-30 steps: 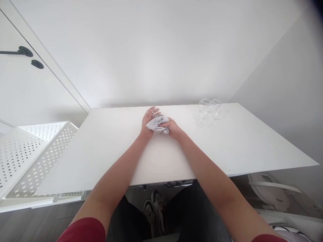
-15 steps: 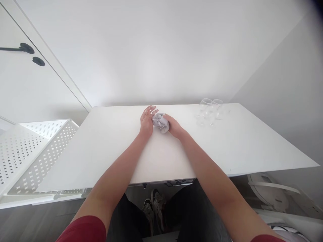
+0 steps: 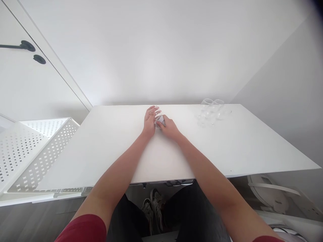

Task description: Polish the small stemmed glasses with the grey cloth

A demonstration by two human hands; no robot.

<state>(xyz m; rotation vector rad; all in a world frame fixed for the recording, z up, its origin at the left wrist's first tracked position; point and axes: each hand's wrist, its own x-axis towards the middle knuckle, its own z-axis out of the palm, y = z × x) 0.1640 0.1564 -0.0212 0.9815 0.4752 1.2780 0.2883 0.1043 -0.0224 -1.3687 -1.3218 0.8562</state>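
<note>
My left hand (image 3: 149, 123) is wrapped around a clear wine glass (image 3: 156, 111), whose bowl shows between the fingers. From the other side, my right hand (image 3: 170, 128) grips a light grey cloth (image 3: 160, 119) and presses it against the glass. Most of the cloth is covered by the fingers, and the lower part of the glass cannot be made out. Both hands are together over the far middle of the white table (image 3: 108, 148).
Several clear glasses with stems (image 3: 210, 109) stand close together at the table's far right, near the wall. A white perforated rack (image 3: 42, 161) is beside the left edge. A door with a black handle (image 3: 26, 46) is at upper left.
My right hand has turned and closed further over the cloth, so less of it shows. Both hands have shifted slightly, the left one a little to the right.
</note>
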